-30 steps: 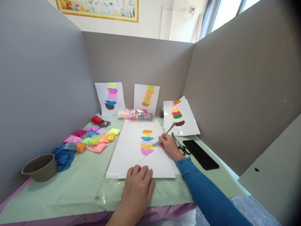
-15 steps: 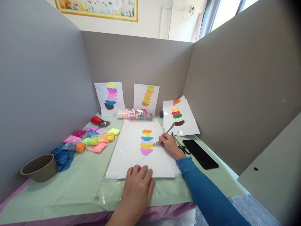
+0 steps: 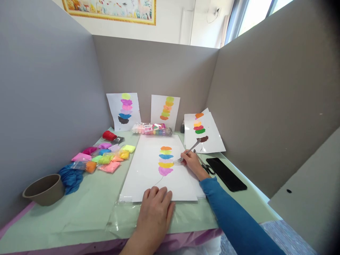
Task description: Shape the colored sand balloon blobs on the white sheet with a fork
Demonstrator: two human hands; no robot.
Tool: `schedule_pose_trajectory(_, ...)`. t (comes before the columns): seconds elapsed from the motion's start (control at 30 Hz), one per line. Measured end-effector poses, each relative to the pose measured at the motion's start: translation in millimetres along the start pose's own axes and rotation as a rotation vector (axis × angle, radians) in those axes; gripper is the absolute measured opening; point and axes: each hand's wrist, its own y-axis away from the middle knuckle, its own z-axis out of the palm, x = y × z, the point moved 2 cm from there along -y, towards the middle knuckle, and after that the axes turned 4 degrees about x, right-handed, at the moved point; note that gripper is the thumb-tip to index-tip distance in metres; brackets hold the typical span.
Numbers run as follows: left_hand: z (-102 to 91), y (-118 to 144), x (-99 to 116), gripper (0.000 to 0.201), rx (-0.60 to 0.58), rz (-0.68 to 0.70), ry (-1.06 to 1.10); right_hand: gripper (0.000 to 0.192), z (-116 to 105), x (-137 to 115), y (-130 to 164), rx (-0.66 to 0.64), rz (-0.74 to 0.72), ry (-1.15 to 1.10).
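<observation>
Since a second ago the fork has tipped its handle a little higher while its tines stay at the right edge of the stacked colour blobs on the white sheet. The right hand is closed around the fork's stem, and the left hand lies flat and open, fingers spread on the sheet's near edge. Scissors and a black phone lie just right of the sheet, colour packets and a brown bowl sit on the tabletop to its left
</observation>
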Motion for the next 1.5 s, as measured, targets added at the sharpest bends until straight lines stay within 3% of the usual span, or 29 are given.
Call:
schedule_pose_trajectory(0.4, -1.3, -0.4, 0.3, 0.018, -0.007, -0.001, 0.003, 0.017, 1.8, -5.9, 3.8, -0.041, -0.015, 0.09)
schedule_pose_trajectory(1.5, -2.1, -0.4, 0.4, 0.017, -0.003, 0.002, -0.005, 0.018, 1.5, -3.2, 3.0, -0.029, -0.03, 0.074)
